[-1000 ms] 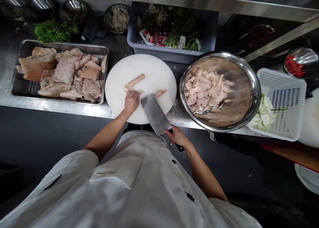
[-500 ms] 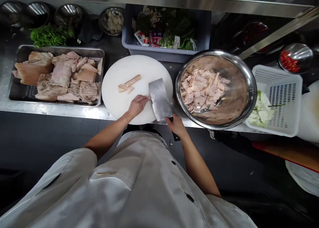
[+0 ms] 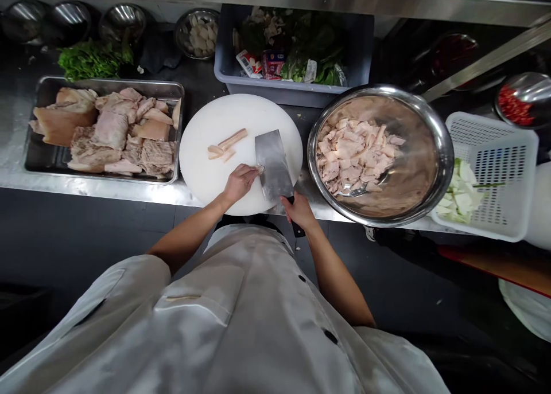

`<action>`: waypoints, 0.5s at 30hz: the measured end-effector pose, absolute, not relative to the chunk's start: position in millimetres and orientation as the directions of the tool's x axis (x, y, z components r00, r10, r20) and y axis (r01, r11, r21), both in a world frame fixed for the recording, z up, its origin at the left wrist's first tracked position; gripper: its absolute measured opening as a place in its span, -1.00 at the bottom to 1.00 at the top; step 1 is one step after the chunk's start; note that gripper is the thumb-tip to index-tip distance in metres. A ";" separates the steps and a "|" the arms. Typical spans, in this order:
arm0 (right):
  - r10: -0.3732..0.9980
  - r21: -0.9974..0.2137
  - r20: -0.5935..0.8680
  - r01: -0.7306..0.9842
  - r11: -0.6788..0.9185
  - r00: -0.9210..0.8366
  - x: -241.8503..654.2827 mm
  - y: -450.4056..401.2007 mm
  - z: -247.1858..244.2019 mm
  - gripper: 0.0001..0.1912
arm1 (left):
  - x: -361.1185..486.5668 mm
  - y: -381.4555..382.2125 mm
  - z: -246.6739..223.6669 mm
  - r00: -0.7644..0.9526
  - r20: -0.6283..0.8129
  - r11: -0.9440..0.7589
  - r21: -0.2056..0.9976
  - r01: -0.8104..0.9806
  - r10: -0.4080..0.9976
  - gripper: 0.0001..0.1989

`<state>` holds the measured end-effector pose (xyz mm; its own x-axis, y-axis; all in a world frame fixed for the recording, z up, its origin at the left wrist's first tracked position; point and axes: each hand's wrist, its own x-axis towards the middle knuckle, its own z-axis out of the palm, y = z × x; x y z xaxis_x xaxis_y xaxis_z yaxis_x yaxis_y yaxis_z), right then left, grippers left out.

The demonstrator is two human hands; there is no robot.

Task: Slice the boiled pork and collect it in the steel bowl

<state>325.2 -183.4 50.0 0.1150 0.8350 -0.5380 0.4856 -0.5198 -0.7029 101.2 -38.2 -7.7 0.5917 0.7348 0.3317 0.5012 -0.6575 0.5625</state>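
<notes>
My right hand (image 3: 300,210) is closed round the dark handle of a cleaver (image 3: 274,164), whose broad blade lies over the right part of a round white cutting board (image 3: 202,119). At the blade's left edge my left hand (image 3: 240,183) has its fingers pinched together on a small piece of meat, mostly hidden by the fingertips. Several strips of cooked meat (image 3: 228,143) lie on the board just beyond that hand. To the right, a large steel bowl (image 3: 426,182) holds a heap of cut meat (image 3: 353,153) and a partly buried metal utensil.
Left of the board sits a steel tray (image 3: 43,164) of large meat pieces. Behind are green herbs (image 3: 92,58), a bowl of garlic cloves (image 3: 200,35) and a grey bin (image 3: 293,90) with greens and wrappers. A white basket (image 3: 512,182) and chopped red chillies (image 3: 514,104) stand at right.
The cleaver blade has shifted slightly left and turned on the board, with my right hand following. My left hand keeps its pinch by the blade. The whole view has drifted a little.
</notes>
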 end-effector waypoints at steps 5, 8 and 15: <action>0.837 -0.692 -0.539 0.519 -0.501 0.088 333.2 -226.5 48.7 -0.80 | 99.8 -37.3 -9.1 0.579 0.389 -0.687 0.538 0.489 0.716 -0.68; 0.829 -0.691 -0.552 0.507 -0.515 0.089 328.6 -210.4 47.9 -0.79 | 97.8 -35.0 -10.1 0.574 0.388 -0.683 0.542 0.491 0.721 -0.68; 0.833 -0.713 -0.548 0.478 -0.514 0.078 313.4 -183.0 46.0 -0.81 | 101.4 -38.9 -10.3 0.563 0.349 -0.650 0.549 0.525 0.749 -0.71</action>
